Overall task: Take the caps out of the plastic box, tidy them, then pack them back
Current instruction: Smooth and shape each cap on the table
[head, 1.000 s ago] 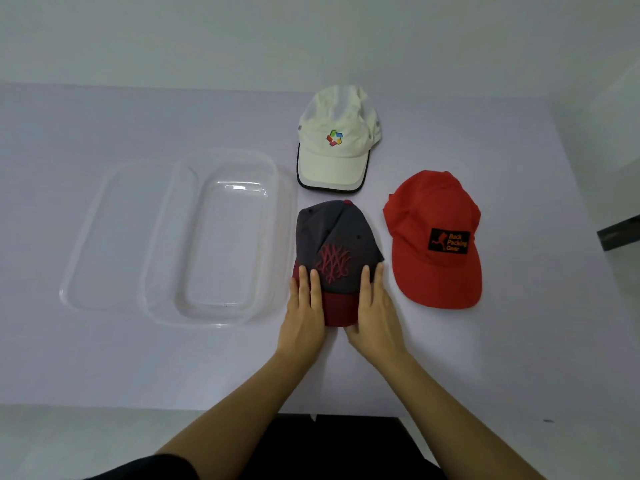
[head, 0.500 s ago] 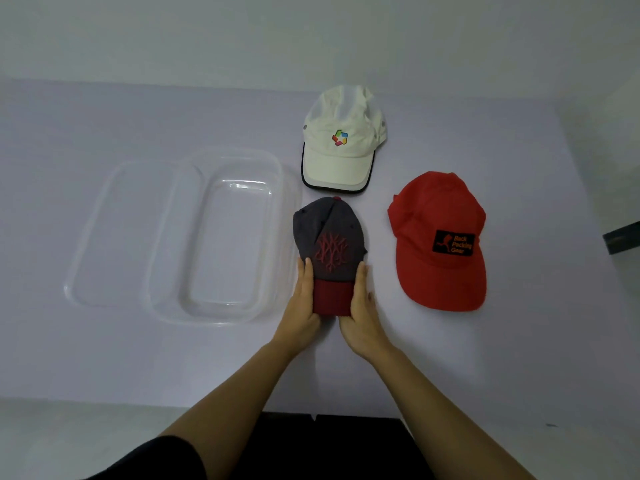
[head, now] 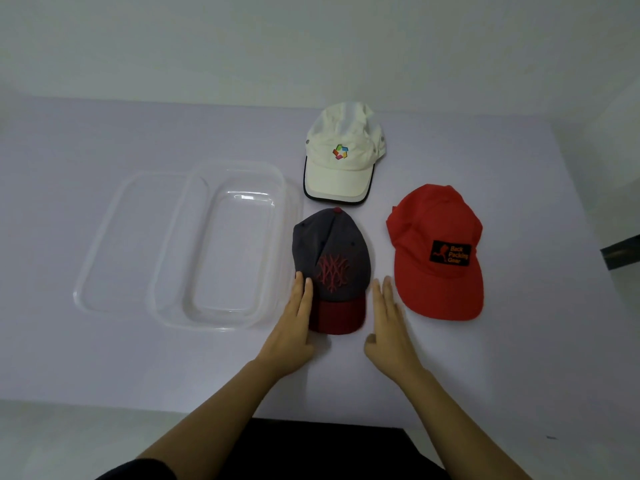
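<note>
Both hands now off the grey cap (head: 329, 261), which they pressed a second ago: right hand (head: 388, 327) flat, clear of it, left hand (head: 294, 323) flat, grip apart, fingers brushing its side. Cap looks tidied. Red cap (head: 438, 254), white cap (head: 344, 157) beyond on the counter (head: 519, 358); box (head: 221, 244) empty. Packing probably next.

on the bench (head: 104, 358) stand a plastic box (head: 221, 244) and, touching its left side, its lid (head: 131, 240). right of the box lies the cap with the stitched emblem (head: 330, 258). behind it lies the cap with the small logo (head: 343, 157); to its right, apart, the cap with the lettered patch (head: 436, 251). the left hand (head: 294, 327) lies against the near cap's left edge, and the right hand (head: 389, 327) lies between the near cap and the cap with the patch.
</note>
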A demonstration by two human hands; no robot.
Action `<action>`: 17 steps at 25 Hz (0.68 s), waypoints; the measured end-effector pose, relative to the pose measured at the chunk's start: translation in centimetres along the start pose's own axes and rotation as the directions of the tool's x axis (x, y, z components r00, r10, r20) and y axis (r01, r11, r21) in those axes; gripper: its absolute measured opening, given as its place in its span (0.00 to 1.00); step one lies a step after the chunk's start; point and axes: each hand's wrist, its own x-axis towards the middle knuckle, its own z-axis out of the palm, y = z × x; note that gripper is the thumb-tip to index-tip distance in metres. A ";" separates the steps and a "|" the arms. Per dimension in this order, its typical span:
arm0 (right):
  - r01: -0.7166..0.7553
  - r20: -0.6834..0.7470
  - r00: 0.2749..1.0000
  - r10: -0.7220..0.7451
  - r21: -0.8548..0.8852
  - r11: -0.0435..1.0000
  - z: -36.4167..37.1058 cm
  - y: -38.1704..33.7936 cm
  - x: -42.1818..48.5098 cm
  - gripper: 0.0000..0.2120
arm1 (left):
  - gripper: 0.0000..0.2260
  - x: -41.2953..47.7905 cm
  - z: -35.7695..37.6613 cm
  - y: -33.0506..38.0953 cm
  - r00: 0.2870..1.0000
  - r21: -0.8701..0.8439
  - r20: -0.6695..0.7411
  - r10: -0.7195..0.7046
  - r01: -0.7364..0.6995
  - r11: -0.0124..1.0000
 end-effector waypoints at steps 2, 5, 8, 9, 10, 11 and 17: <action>0.017 -0.121 0.992 -0.024 -0.063 0.998 -2.3 1.3 -1.0 0.46 | 0.44 -0.4 -0.2 1.7 0.999 0.015 -0.046 0.024 -0.023 1.000; -0.082 -0.250 0.967 0.047 -0.131 0.988 -5.4 5.0 -2.1 0.46 | 0.40 0.9 0.5 5.1 0.993 0.089 -0.041 0.112 -0.108 0.990; -0.250 -0.267 0.941 0.206 -0.143 0.958 -7.9 9.0 -1.1 0.47 | 0.38 4.2 2.4 8.2 0.980 0.153 0.013 0.200 -0.199 0.968; -0.267 -0.239 0.944 0.226 -0.158 0.951 -8.5 10.2 -0.7 0.46 | 0.37 5.4 3.3 9.3 0.979 0.166 0.048 0.200 -0.206 0.964; -0.253 -0.192 0.957 0.219 -0.176 0.951 -8.8 11.0 -0.3 0.44 | 0.36 6.4 4.5 10.2 0.978 0.187 0.101 0.183 -0.199 0.962; -0.236 -0.156 0.966 0.206 -0.207 0.950 -9.0 11.5 -0.1 0.40 | 0.36 7.4 5.6 11.1 0.976 0.207 0.151 0.156 -0.186 0.960; -0.109 -0.155 0.986 0.068 -0.281 0.953 -9.0 10.6 -1.4 0.32 | 0.34 10.7 10.5 14.4 0.990 0.376 0.019 -0.137 0.120 0.919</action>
